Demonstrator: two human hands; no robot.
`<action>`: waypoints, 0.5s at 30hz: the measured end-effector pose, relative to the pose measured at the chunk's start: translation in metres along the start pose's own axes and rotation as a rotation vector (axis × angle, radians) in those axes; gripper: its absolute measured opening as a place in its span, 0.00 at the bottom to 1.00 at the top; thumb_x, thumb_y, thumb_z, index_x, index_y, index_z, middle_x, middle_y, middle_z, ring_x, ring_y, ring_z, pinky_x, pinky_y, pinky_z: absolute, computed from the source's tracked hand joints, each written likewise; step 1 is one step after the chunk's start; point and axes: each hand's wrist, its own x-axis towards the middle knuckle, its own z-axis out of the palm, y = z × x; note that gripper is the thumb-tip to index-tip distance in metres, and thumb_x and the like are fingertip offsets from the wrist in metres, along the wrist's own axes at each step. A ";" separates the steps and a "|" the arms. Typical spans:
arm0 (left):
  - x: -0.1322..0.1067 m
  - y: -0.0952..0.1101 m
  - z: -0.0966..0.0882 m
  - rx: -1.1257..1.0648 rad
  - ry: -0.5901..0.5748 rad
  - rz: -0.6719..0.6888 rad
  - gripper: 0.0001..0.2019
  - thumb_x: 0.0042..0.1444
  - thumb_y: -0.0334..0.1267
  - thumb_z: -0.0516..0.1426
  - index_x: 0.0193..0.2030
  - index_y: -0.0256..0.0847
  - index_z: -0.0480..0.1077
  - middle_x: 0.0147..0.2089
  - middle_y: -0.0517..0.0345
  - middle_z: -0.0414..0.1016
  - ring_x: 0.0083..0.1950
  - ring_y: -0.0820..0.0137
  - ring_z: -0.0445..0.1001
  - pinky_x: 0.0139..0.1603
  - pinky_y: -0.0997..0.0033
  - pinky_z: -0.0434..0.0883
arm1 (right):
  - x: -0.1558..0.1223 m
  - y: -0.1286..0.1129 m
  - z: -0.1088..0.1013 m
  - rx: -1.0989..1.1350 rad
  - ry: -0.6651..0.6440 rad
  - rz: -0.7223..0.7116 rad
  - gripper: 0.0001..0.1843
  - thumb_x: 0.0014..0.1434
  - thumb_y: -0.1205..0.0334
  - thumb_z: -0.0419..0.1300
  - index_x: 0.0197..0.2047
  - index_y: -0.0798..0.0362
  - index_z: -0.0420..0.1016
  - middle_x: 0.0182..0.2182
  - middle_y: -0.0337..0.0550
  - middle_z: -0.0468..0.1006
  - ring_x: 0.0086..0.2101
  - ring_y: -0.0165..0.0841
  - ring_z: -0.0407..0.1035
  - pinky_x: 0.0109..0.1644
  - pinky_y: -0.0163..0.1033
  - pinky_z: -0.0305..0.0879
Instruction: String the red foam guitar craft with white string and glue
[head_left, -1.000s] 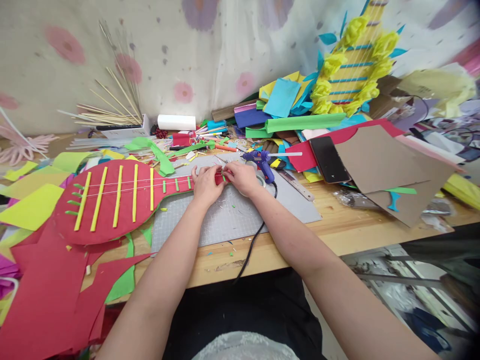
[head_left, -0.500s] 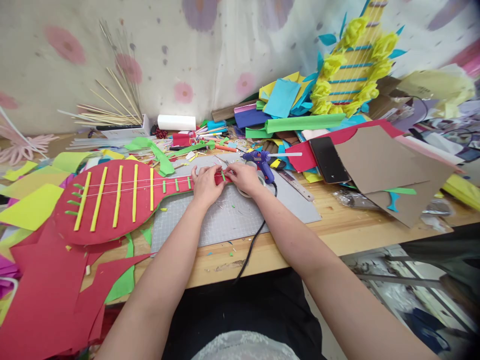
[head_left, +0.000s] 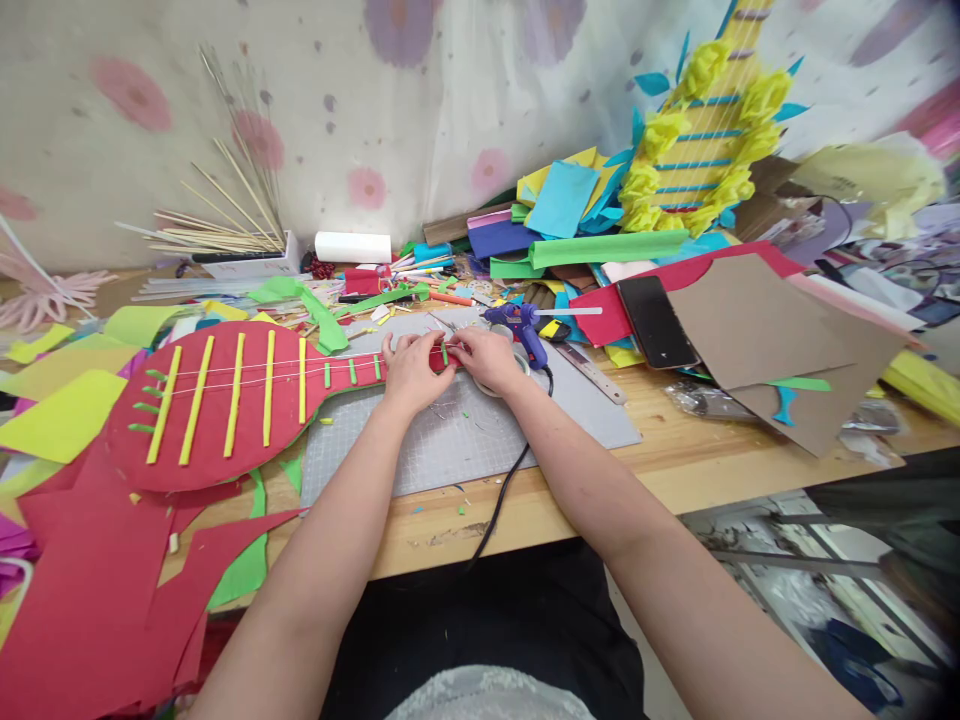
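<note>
A red paper guitar [head_left: 225,400] with yellow and green strips and thin white strings lies on the table, its neck running right onto a grey cutting mat [head_left: 465,430]. My left hand [head_left: 409,368] rests on the end of the neck with its fingers curled over it. My right hand [head_left: 487,355] meets it from the right, fingertips pinched at a small green strip [head_left: 445,352] on the neck. A blue glue gun [head_left: 521,325] lies just behind my right hand, its black cord running off the table's front edge.
Red and green paper scraps [head_left: 97,590] cover the left. Coloured paper, a yellow and blue paper guitar [head_left: 697,140], brown cardboard [head_left: 772,340] and a black phone [head_left: 656,320] crowd the right. Wooden sticks [head_left: 217,225] and a metal ruler [head_left: 592,365] lie nearby.
Both hands stay at the neck's end; their fingers have shifted slightly around the green strip. Nothing else has moved.
</note>
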 end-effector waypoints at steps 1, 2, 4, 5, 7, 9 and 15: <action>0.001 0.000 -0.001 -0.007 -0.010 -0.002 0.21 0.51 0.42 0.56 0.53 0.47 0.65 0.52 0.56 0.75 0.56 0.59 0.67 0.67 0.48 0.43 | 0.000 0.000 -0.001 -0.002 -0.003 -0.001 0.11 0.60 0.60 0.53 0.39 0.51 0.75 0.38 0.42 0.78 0.39 0.35 0.70 0.38 0.36 0.56; 0.002 0.000 -0.003 -0.015 -0.017 -0.006 0.20 0.52 0.40 0.55 0.53 0.47 0.65 0.51 0.57 0.75 0.56 0.60 0.67 0.67 0.48 0.44 | -0.001 -0.001 -0.001 -0.002 -0.008 -0.003 0.11 0.60 0.60 0.53 0.40 0.51 0.75 0.39 0.42 0.78 0.39 0.35 0.70 0.38 0.36 0.56; 0.005 -0.002 -0.004 -0.026 -0.026 -0.012 0.20 0.52 0.36 0.53 0.53 0.46 0.65 0.50 0.58 0.76 0.56 0.61 0.68 0.66 0.49 0.45 | -0.002 -0.001 -0.003 0.001 -0.021 -0.010 0.11 0.60 0.61 0.53 0.40 0.51 0.75 0.39 0.43 0.78 0.40 0.35 0.69 0.39 0.36 0.56; 0.006 -0.003 -0.004 -0.028 -0.026 -0.011 0.20 0.52 0.35 0.53 0.53 0.46 0.65 0.49 0.58 0.76 0.55 0.61 0.68 0.66 0.50 0.45 | -0.002 -0.001 -0.004 0.001 -0.029 -0.014 0.11 0.60 0.61 0.53 0.41 0.51 0.75 0.39 0.43 0.78 0.40 0.35 0.69 0.39 0.36 0.56; 0.009 -0.005 -0.004 -0.030 -0.029 0.001 0.19 0.52 0.34 0.53 0.53 0.46 0.65 0.49 0.58 0.77 0.55 0.61 0.69 0.66 0.50 0.44 | -0.003 -0.001 -0.004 -0.001 -0.037 -0.024 0.11 0.60 0.61 0.53 0.42 0.51 0.75 0.40 0.43 0.78 0.40 0.35 0.69 0.40 0.37 0.57; 0.010 -0.006 -0.003 -0.036 -0.030 0.013 0.20 0.52 0.34 0.53 0.53 0.46 0.65 0.49 0.59 0.77 0.54 0.61 0.69 0.66 0.49 0.44 | -0.003 0.000 -0.004 -0.004 -0.035 -0.029 0.12 0.60 0.60 0.53 0.42 0.51 0.75 0.40 0.44 0.78 0.40 0.35 0.69 0.40 0.37 0.58; 0.010 -0.005 0.001 -0.035 0.008 0.033 0.19 0.54 0.32 0.52 0.54 0.47 0.65 0.49 0.59 0.76 0.53 0.63 0.70 0.67 0.51 0.44 | -0.002 0.001 0.000 0.004 -0.026 -0.021 0.11 0.60 0.61 0.52 0.42 0.51 0.75 0.41 0.43 0.78 0.41 0.35 0.69 0.41 0.37 0.59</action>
